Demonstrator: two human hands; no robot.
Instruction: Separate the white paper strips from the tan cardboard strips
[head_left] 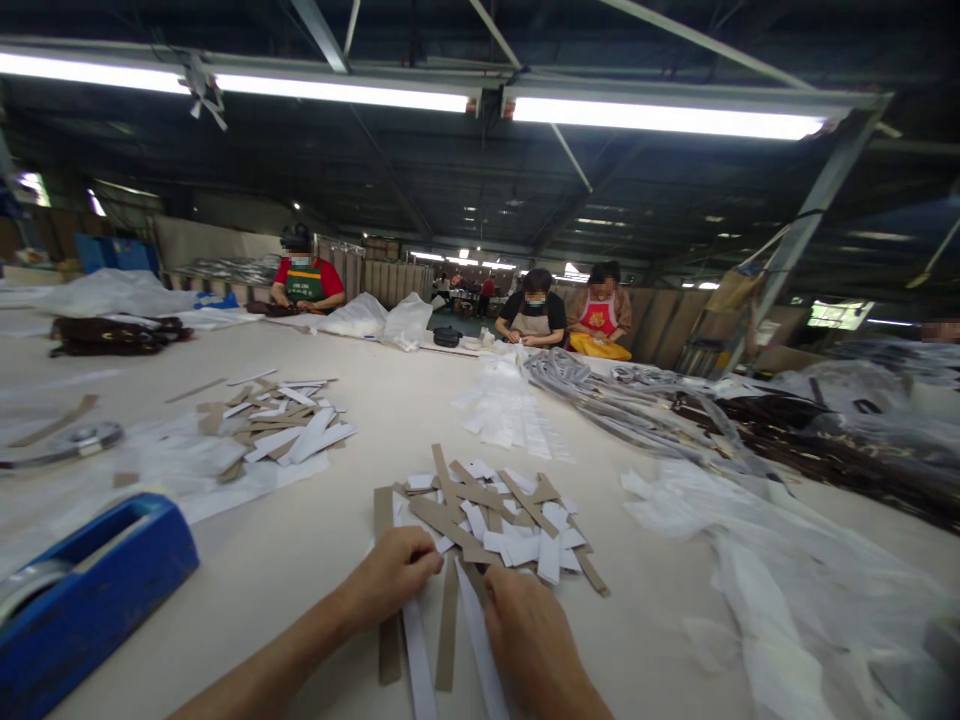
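At the left, a blue tape dispenser (135, 595) lies slanted on the counter (285, 570), a tape roll (30, 590) inside. The left hand (394, 575) curls its grip beside a white strip (419, 665). Between the hands, a grey-brown strip (447, 635) runs lengthwise away from the person, toward a jumbled pile (517, 550). The right hand (532, 630) curls too; whether either grip clamps anything, I cannot tell.

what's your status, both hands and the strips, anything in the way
Left hand, right hand among brown and white strips, grips unclear. Strips heaped crisscross ahead, several lying between hands. Blue tape dispenser left, not blocking hands.
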